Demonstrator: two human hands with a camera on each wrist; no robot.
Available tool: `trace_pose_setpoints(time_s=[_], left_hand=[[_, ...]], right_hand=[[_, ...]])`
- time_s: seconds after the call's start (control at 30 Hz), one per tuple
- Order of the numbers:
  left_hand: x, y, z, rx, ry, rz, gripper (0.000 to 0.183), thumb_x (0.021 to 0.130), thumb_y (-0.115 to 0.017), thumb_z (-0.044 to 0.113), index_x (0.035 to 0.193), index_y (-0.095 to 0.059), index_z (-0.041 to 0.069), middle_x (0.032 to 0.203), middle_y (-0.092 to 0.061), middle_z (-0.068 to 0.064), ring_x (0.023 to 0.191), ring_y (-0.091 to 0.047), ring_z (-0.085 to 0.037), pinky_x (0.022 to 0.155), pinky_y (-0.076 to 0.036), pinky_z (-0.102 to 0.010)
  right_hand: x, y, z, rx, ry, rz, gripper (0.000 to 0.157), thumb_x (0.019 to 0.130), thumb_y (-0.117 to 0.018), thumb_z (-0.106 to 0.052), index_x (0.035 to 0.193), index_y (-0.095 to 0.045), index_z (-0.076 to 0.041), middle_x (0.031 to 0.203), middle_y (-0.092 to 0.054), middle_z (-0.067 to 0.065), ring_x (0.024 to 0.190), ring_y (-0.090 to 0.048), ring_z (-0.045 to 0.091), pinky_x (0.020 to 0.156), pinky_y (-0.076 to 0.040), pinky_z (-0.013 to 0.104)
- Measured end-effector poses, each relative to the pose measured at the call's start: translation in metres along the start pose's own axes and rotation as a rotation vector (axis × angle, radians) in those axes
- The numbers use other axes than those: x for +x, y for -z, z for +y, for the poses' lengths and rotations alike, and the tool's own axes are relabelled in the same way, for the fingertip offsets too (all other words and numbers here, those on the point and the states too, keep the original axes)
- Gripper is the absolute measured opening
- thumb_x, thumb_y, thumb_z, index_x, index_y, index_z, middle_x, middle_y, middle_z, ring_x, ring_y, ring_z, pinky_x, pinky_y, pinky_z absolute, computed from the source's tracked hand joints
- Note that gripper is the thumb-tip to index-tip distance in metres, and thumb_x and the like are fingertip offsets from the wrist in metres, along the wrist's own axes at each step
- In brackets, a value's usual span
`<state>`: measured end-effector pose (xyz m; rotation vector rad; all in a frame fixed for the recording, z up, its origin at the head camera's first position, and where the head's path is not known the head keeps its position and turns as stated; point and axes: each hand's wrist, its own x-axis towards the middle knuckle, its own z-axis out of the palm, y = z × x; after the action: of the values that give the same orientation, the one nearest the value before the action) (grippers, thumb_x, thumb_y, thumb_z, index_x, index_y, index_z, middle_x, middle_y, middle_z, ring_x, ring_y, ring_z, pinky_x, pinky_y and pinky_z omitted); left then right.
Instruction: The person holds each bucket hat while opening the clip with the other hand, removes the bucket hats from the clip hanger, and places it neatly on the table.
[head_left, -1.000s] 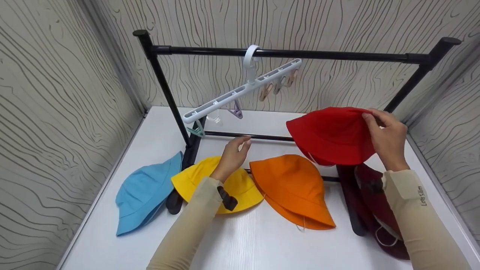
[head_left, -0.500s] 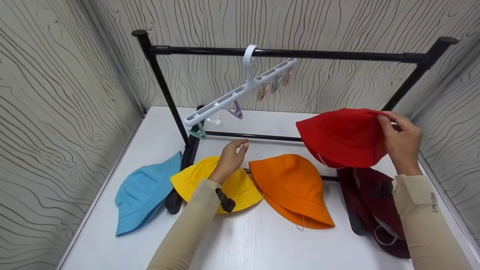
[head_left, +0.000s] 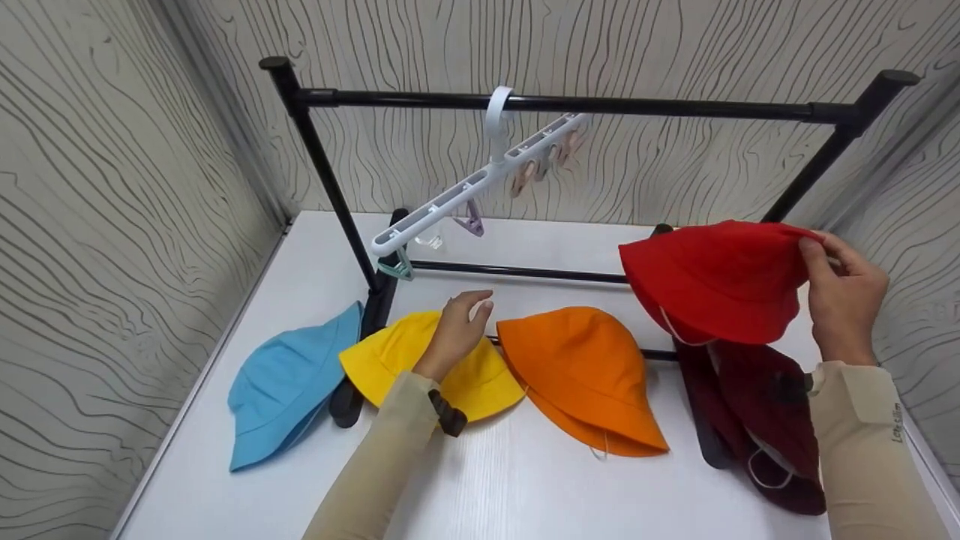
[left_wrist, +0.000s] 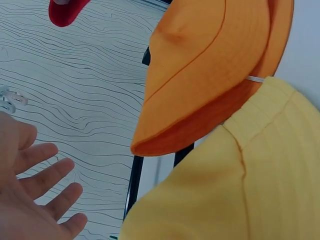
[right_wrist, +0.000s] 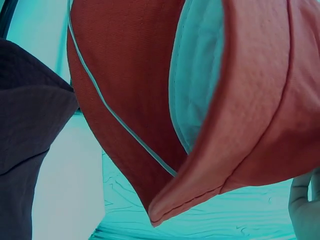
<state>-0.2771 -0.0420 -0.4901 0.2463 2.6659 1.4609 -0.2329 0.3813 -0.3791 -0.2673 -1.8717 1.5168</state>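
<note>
My right hand (head_left: 846, 296) pinches the crown of a red bucket hat (head_left: 716, 281), held in the air at the right. In the right wrist view the red hat (right_wrist: 270, 95) shows its underside, pale lining and a thin elastic cord. Over a yellow bucket hat (head_left: 480, 382) hovers my left hand (head_left: 456, 334), its fingers relaxed and nothing in them; the left wrist view shows the fingers spread. To its right lies an orange bucket hat (head_left: 581, 375), and a blue one (head_left: 289, 390) lies at the far left. Below the red hat is a maroon hat (head_left: 776, 427), partly hidden.
A black rack (head_left: 637, 106) stands on the white table (head_left: 510, 480). From its top bar hangs a white clip hanger (head_left: 450, 199), slanted, with several small clips such as a green one (head_left: 397, 264). Patterned walls (head_left: 97, 187) enclose the table.
My right hand has moved the red hat rightward and slightly down. My left hand has dropped a little. The hanger has turned slightly on the bar.
</note>
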Motion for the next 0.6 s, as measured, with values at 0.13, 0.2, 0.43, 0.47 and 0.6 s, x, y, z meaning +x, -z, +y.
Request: trace_pose_setpoints(time_s=[0.13,0.2,0.43,0.47,0.6], left_hand=[[-0.005,-0.002,-0.004,-0.001,0.007,0.002,0.037,0.096,-0.042,0.033,0.128,-0.05,0.018,0.132,-0.048,0.0,0.126,-0.039,-0.016,0.108,-0.023,-0.038],[-0.007,-0.003,-0.006,-0.015,0.016,-0.004,0.037,0.096,-0.042,0.034,0.128,-0.05,0.019,0.132,-0.047,0.001,0.126,-0.039,-0.016,0.107,-0.027,-0.038],[-0.011,-0.002,-0.007,-0.048,0.025,-0.022,0.037,0.095,-0.042,0.037,0.128,-0.05,0.022,0.134,-0.046,0.002,0.126,-0.037,-0.017,0.106,-0.029,-0.037],[-0.011,-0.002,-0.007,-0.046,0.024,-0.023,0.037,0.095,-0.042,0.036,0.128,-0.05,0.021,0.133,-0.046,0.002,0.126,-0.038,-0.017,0.106,-0.029,-0.038],[-0.01,-0.003,-0.008,-0.037,0.04,-0.026,0.037,0.095,-0.042,0.036,0.129,-0.05,0.021,0.134,-0.045,0.001,0.127,-0.038,-0.017,0.105,-0.029,-0.038]], right_hand=[[0.002,0.01,0.003,0.201,-0.079,0.035,0.031,0.077,-0.071,-0.017,0.103,-0.067,-0.001,0.089,-0.065,0.003,0.077,-0.059,0.011,0.064,-0.046,0.012],[0.003,0.014,0.006,0.227,-0.078,0.059,0.031,0.077,-0.07,-0.017,0.103,-0.067,0.0,0.089,-0.065,0.004,0.079,-0.058,0.012,0.065,-0.046,0.012],[0.006,0.026,0.015,0.119,-0.046,0.146,0.031,0.08,-0.067,-0.022,0.105,-0.068,-0.004,0.095,-0.064,0.002,0.09,-0.052,0.011,0.077,-0.043,0.014],[0.006,0.028,0.016,0.097,-0.049,0.15,0.031,0.08,-0.066,-0.023,0.106,-0.067,-0.005,0.096,-0.063,0.001,0.09,-0.052,0.01,0.077,-0.043,0.014],[0.004,0.037,0.016,0.067,-0.073,0.157,0.032,0.082,-0.063,-0.026,0.108,-0.066,-0.008,0.1,-0.061,0.001,0.093,-0.05,0.01,0.081,-0.042,0.014]])
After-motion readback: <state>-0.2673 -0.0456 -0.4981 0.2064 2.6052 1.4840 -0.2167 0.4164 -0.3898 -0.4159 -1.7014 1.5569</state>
